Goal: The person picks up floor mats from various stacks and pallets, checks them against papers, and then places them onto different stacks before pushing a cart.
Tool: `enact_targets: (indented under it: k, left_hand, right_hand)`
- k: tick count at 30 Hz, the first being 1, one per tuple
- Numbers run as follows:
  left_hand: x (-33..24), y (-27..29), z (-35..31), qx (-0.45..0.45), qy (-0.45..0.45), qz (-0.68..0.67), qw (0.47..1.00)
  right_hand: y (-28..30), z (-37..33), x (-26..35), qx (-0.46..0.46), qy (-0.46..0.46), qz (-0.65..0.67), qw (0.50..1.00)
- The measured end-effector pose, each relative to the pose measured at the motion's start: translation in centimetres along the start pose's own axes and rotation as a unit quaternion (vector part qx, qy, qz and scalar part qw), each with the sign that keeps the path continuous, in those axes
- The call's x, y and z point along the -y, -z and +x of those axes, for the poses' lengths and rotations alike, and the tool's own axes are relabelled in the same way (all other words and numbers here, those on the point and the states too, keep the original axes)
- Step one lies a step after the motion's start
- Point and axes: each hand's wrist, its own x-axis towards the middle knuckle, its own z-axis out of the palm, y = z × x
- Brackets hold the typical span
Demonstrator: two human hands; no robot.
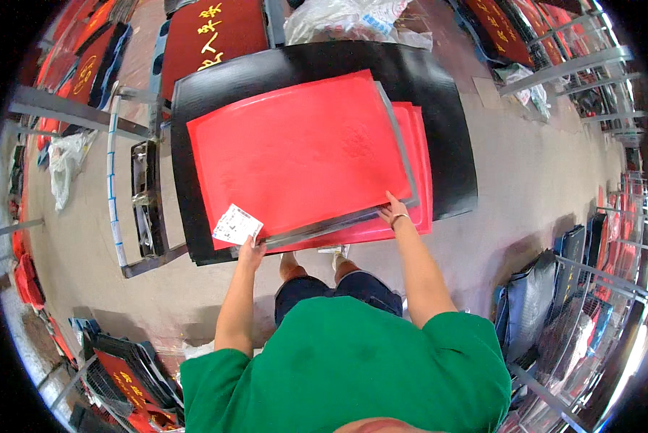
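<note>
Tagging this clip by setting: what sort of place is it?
Probably a storeroom or workshop for mats: dark red mats with gold lettering lie around, metal frames line the sides, and red sheets are stacked over a black sheet before the person.

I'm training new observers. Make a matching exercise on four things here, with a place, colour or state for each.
1. Label
2. Black mat
3. Right hand
4. Shirt

A. At the bottom of the stack
B. Green
C. Gripping the top red mat's near edge
D. White, at the left hand

Pairs: 1-D, 2-A, 3-C, 4-B
</note>
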Motion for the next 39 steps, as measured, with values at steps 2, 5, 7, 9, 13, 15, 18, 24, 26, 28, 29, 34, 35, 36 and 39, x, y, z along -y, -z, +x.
enact_targets:
  k: [2, 5, 7, 9, 13, 15, 18, 24, 26, 28, 29, 34, 35, 36, 39]
  left_hand:
    - [0.5, -1.9, 2.7, -0.108, -0.042, -0.142, 0.983]
    - [1.1, -5.7, 3.6, -0.040, -0.130, -0.036, 0.990]
    - [2.2, -1.5, 1.2, -0.028, -0.183, 0.050, 0.981]
    - [3.6, -3.1, -1.5, 0.045, -0.184, 0.135, 0.973]
    - [8.0, -1.3, -0.7, 0.050, -0.054, 0.027, 0.997]
    - [8.8, -3.0, -1.8, 0.042, 0.011, 0.061, 0.997]
    - [9.0, -5.1, -3.0, 0.060, 0.034, 0.061, 0.996]
    - [9.6, -5.8, -1.1, 0.064, 0.024, 0.003, 0.998]
    - [10.4, -6.1, -1.3, 0.086, 0.028, -0.024, 0.996]
    - [10.2, -5.7, -1.7, 0.092, 0.007, -0.039, 0.995]
    - [9.9, -6.4, -2.7, 0.085, 0.011, 0.008, 0.996]
    - [10.0, -5.0, -2.5, 0.093, -0.009, 0.106, 0.990]
    - [9.7, -5.3, -3.3, 0.119, -0.009, 0.127, 0.985]
    - [9.6, -5.2, -3.5, 0.145, -0.012, 0.146, 0.979]
    - [9.0, -4.8, -3.6, 0.184, -0.016, 0.164, 0.969]
  right_hand:
    - [0.1, 3.1, 1.1, 0.035, -0.005, 0.132, 0.991]
    - [5.5, 7.8, 0.3, -0.012, 0.132, 0.123, 0.984]
    - [1.8, 3.2, 0.5, -0.036, 0.213, -0.019, 0.976]
    - [5.4, 3.7, 1.4, -0.064, 0.234, -0.038, 0.969]
    - [6.3, -2.0, 2.5, 0.047, 0.004, 0.013, 0.999]
    - [6.7, -2.9, 2.6, -0.037, -0.002, -0.109, 0.993]
    - [7.8, 0.2, 2.1, -0.007, -0.035, 0.107, 0.994]
    - [3.4, -8.7, 2.7, 0.091, 0.249, 0.086, 0.960]
    - [5.9, -9.4, 1.0, 0.058, 0.247, 0.119, 0.960]
    - [6.2, -11.2, -0.9, -0.003, 0.244, 0.138, 0.960]
    - [10.5, -7.2, -2.7, 0.010, 0.204, 0.162, 0.965]
    - [12.0, -5.8, -5.8, -0.005, 0.028, 0.127, 0.991]
    - [11.6, -5.7, -7.0, -0.001, 0.051, 0.046, 0.998]
    - [9.8, -6.8, -7.8, 0.037, 0.058, -0.030, 0.997]
    - [3.0, -9.7, -9.4, 0.137, 0.011, -0.246, 0.959]
